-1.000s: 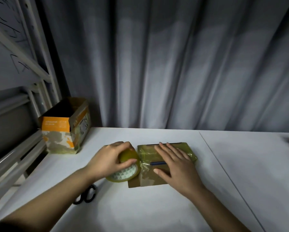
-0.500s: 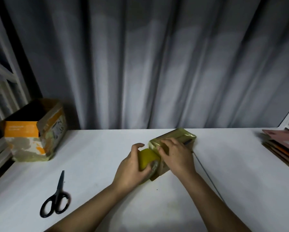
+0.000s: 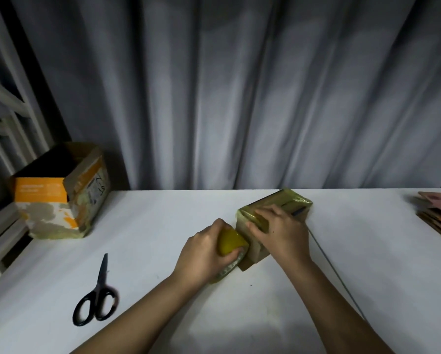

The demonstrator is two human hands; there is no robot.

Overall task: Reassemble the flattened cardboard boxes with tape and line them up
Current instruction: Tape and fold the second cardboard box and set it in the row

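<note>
A small brown cardboard box (image 3: 292, 204), wrapped in yellowish tape, stands on the white table (image 3: 163, 251) near its middle. My right hand (image 3: 278, 232) lies on the box's top, fingers pressing along its near-left edge. My left hand (image 3: 204, 254) grips a yellow-green tape roll (image 3: 231, 241) held against the box's left side. An assembled open box (image 3: 61, 192), orange and taped, stands at the table's far left.
Black scissors (image 3: 97, 297) lie on the table at the front left. A stack of flattened cardboard (image 3: 439, 213) sits at the right edge. A grey curtain hangs behind the table and a white rack stands at the left. A seam runs down the table on the right.
A second ago the box lay flat under my right hand; now it stands tilted with the tape roll pressed to its side. My view has swung right, showing the scissors and cardboard stack.
</note>
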